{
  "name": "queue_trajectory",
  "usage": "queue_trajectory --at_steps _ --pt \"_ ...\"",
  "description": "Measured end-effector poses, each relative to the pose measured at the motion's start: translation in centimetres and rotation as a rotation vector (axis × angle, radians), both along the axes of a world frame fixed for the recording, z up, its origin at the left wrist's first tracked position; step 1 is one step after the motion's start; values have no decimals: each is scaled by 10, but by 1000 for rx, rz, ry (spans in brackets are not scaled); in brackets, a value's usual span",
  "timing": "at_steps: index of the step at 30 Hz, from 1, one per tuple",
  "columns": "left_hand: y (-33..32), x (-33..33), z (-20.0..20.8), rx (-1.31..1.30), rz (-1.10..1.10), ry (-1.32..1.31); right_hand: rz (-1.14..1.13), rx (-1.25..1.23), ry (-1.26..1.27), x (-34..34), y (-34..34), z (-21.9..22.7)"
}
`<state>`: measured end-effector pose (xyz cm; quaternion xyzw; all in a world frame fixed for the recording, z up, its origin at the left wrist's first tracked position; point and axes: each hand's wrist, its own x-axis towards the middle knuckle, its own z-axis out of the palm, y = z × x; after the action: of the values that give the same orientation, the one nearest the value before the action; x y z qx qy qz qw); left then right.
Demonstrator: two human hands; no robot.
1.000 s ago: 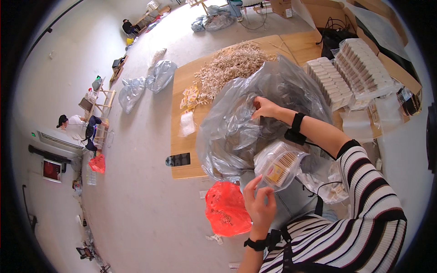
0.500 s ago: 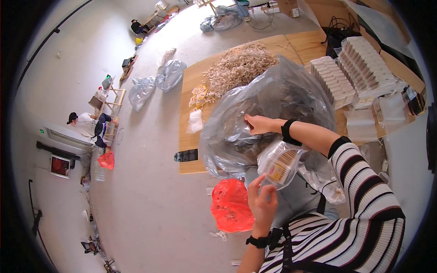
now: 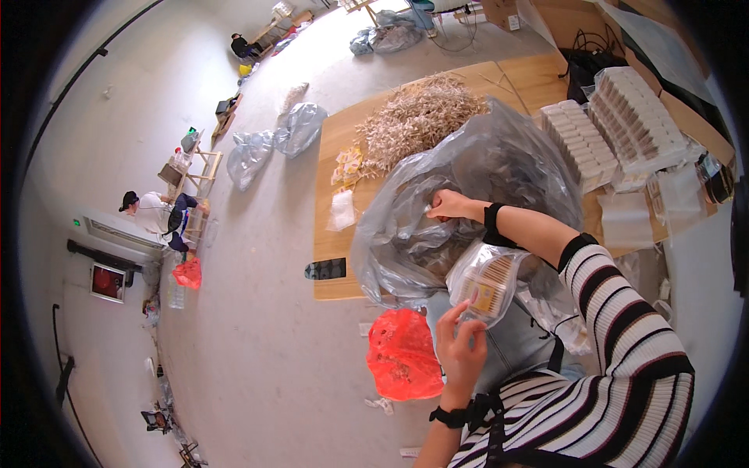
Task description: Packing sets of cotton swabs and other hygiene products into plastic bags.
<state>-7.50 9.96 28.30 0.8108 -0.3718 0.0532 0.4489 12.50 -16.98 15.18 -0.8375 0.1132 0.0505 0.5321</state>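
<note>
My left hand [image 3: 462,347] is pinched at the lower edge of a clear plastic bag [image 3: 499,306]. Thin wooden sticks [image 3: 493,273], which look like cotton swabs, fill that bag in a row, with a yellow card [image 3: 485,299] among them. Farther off, my right hand [image 3: 451,205] has its fingers curled together over the mouth of a big grey translucent plastic bag [image 3: 390,257]. Whatever those fingers hold, if anything, is too small to make out. The grey bag slumps over the table's near edge, right beside the clear one.
A heap of loose sticks [image 3: 421,117] covers the far part of the wooden table [image 3: 331,226]. Stacked white packs [image 3: 636,117] stand at the right. Near the left hand is a red plastic bag [image 3: 404,355]. A co-worker [image 3: 160,214] sits far left.
My right hand has drawn slightly back, its fingers more curled. The clear bag has tilted a little, its card turning beside my left fingers. The whole view has shifted slightly.
</note>
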Motion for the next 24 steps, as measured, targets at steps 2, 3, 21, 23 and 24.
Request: queue_trajectory --at_steps 2,3,21,23,24 --pt "0 -1 -1 4 2 12 -38 113 5 1 7 -4" --pt "1 -2 -1 6 6 5 41 -80 -33 2 10 -3" --pt "-5 -1 1 28 -16 10 141 -45 142 2 24 8" --pt "-8 -3 2 8 -18 -1 156 64 -118 -8 5 1" --pt "-6 -1 0 7 -7 7 151 54 -141 -15 1 13"
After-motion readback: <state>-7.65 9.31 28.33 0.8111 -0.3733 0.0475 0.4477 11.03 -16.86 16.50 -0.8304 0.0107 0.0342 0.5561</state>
